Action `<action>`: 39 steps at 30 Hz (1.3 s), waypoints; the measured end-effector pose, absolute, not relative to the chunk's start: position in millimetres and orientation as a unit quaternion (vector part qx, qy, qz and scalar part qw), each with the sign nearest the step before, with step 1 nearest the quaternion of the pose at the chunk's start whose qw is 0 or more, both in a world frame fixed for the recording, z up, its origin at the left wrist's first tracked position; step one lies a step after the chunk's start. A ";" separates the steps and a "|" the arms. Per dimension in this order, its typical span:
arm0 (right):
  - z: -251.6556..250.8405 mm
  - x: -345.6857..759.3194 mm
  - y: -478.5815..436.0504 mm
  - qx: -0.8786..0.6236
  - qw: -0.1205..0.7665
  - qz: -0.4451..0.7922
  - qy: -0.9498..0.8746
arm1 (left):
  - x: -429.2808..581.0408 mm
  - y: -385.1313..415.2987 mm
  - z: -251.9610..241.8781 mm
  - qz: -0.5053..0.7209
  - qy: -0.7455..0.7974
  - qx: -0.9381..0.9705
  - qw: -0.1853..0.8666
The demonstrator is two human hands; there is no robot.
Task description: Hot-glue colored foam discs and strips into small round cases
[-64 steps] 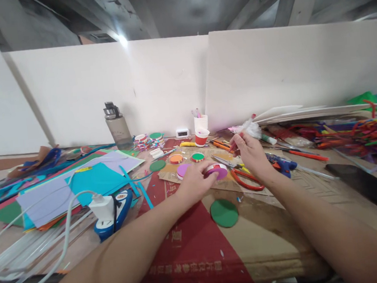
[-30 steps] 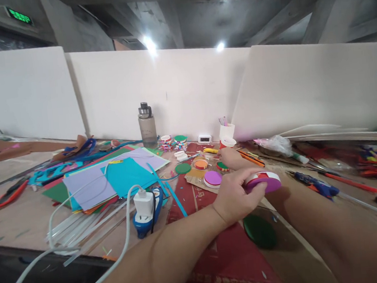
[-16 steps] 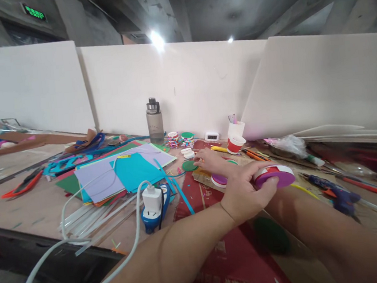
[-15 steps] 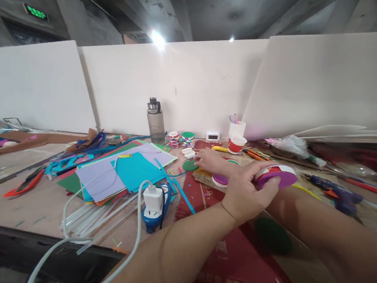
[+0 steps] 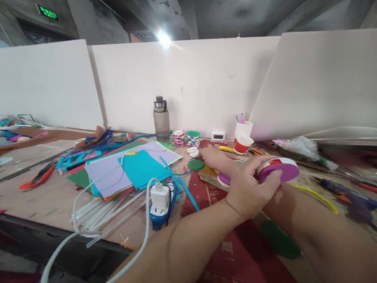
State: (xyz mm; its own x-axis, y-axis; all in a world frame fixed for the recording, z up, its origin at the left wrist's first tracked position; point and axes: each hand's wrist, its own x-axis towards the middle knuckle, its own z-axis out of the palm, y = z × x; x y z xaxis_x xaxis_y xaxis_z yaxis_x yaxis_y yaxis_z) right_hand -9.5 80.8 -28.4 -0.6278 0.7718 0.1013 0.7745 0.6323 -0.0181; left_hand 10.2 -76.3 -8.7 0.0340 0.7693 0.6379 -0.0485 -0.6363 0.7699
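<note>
My left hand (image 5: 250,189) is closed on a round purple disc (image 5: 283,173) with a white and red rim, thumb against its purple face. Crossing behind it, my right hand (image 5: 219,160) reaches forward and left, fingers stretched out and partly blurred. Close to those fingertips are a small white piece (image 5: 193,151) and a flat green disc (image 5: 196,164). Another purple disc with a white rim (image 5: 224,180) lies partly hidden behind my left hand. A dark green oval piece (image 5: 279,239) lies below my forearms on the red printed board (image 5: 233,261).
Coloured sheets (image 5: 144,170), clear sticks (image 5: 98,214) and a power strip with a white plug (image 5: 161,202) lie left. A bottle (image 5: 162,124), small decorated drums (image 5: 193,137) and paper cups (image 5: 243,144) stand behind. A glue gun (image 5: 347,195) lies right; a white cable (image 5: 62,256) loops in front.
The view has shifted slightly left, so the scene sits further right. My right hand has moved a little towards the small white piece, its fingers straighter. My left hand still holds the purple disc.
</note>
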 end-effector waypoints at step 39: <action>-3.8 188.0 -58.2 -0.308 0.626 0.313 -0.645 | 10.0 -51.7 -32.0 0.493 0.424 0.692 0.314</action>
State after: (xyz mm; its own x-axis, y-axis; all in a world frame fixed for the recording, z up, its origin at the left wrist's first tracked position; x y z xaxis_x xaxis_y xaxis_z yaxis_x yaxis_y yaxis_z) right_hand 188.0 -58.2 -3.8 -0.0277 0.7890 0.6137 0.0046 0.6140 -0.7893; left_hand 10.0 -51.7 -32.0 0.1549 0.8961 0.4160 0.2772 -0.4435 0.8523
